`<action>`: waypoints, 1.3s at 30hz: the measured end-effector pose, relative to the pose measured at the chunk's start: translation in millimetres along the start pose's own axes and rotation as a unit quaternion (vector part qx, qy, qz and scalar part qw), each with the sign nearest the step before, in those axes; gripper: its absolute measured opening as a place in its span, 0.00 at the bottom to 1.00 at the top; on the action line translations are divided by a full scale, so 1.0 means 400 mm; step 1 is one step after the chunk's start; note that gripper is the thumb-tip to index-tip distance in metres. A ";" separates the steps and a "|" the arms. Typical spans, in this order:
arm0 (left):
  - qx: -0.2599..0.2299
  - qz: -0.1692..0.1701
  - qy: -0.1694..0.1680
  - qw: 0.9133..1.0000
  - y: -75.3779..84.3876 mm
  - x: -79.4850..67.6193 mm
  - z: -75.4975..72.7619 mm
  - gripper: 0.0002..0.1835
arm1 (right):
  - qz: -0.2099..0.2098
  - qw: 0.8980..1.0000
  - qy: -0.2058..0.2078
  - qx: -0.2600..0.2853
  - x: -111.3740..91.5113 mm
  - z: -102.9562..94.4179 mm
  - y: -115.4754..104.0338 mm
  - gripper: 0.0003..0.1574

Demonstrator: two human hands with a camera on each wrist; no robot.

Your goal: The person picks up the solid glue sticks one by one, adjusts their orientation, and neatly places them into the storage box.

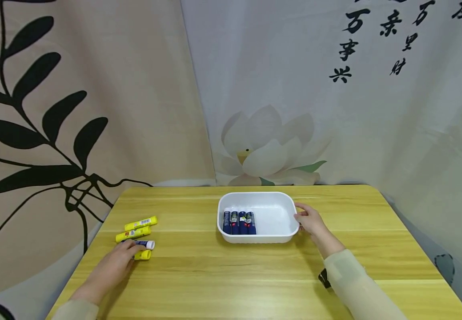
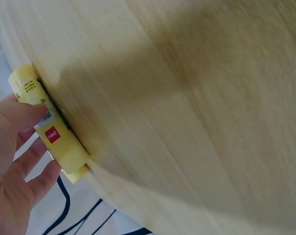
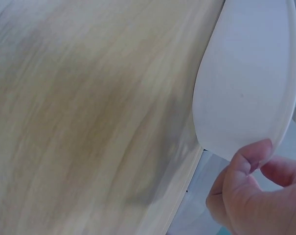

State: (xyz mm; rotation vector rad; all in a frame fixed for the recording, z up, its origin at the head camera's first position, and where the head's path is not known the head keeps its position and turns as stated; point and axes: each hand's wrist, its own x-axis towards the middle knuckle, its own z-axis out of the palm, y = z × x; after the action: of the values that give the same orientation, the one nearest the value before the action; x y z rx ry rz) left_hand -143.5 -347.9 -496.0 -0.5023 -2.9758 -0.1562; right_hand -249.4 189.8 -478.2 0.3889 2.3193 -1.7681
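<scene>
On the left of the table my left hand [image 1: 112, 265] reaches over a blue glue stick [image 1: 146, 244] with a white cap, thumb and fingers at its sides. A yellow glue stick [image 1: 142, 255] lies right beside it, partly under the hand; in the left wrist view the thumb crosses this yellow stick [image 2: 64, 147]. Two more yellow glue sticks [image 1: 140, 223] lie just beyond. My right hand [image 1: 311, 221] pinches the right rim of a white tray [image 1: 258, 239], also seen close up in the right wrist view [image 3: 245, 88]. Several dark blue glue sticks [image 1: 239, 223] stand side by side in its left part.
The wooden table [image 1: 214, 284] has its far edge near a cloth backdrop [image 1: 150, 89] printed with leaves, a flower and writing. A small black object [image 1: 324, 278] shows beside the right sleeve. Between the yellow sticks and the tray lies bare wood.
</scene>
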 end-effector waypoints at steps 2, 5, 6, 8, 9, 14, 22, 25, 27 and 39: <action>-0.005 -0.002 0.002 1.000 -0.003 0.003 0.002 0.21 | -0.003 1.000 0.000 0.000 0.000 0.000 0.001 0.30; -0.016 0.000 0.011 1.000 -0.007 0.007 0.001 0.22 | -0.003 1.000 0.001 -0.001 -0.002 0.000 0.001 0.30; -0.020 0.002 0.014 1.000 -0.009 0.009 0.000 0.22 | -0.003 1.000 0.002 -0.001 -0.003 -0.001 0.000 0.29; -0.027 0.003 0.021 0.999 -0.011 0.012 -0.002 0.24 | -0.003 1.000 0.003 -0.002 -0.004 -0.001 -0.002 0.29; -0.028 0.001 0.024 0.999 -0.011 0.013 -0.003 0.24 | -0.004 1.000 0.002 -0.004 -0.005 -0.002 -0.004 0.29; -0.026 -0.002 0.024 0.999 -0.009 0.023 -0.004 0.22 | -0.003 1.000 0.003 -0.003 -0.006 -0.001 -0.006 0.29; -0.001 0.003 -0.006 1.000 0.000 0.036 -0.003 0.18 | -0.006 1.000 0.000 0.001 -0.006 0.002 -0.001 0.29; -0.001 -0.002 -0.010 1.000 -0.001 0.037 -0.002 0.18 | -0.006 1.000 0.000 0.002 -0.005 0.005 0.000 0.29; -0.001 -0.003 -0.010 1.000 0.000 0.038 -0.002 0.19 | -0.005 1.000 0.001 0.003 -0.003 0.007 0.000 0.29; -0.017 0.039 -0.063 0.997 -0.012 0.083 -0.019 0.17 | 0.005 1.000 0.005 -0.002 -0.003 0.005 0.000 0.29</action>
State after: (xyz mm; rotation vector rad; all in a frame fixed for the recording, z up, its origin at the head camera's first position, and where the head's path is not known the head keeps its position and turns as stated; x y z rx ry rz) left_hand -175.5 -342.9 -484.4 -0.6547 -3.0738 -0.1738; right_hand -248.4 187.8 -478.3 0.4076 2.3227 -1.7622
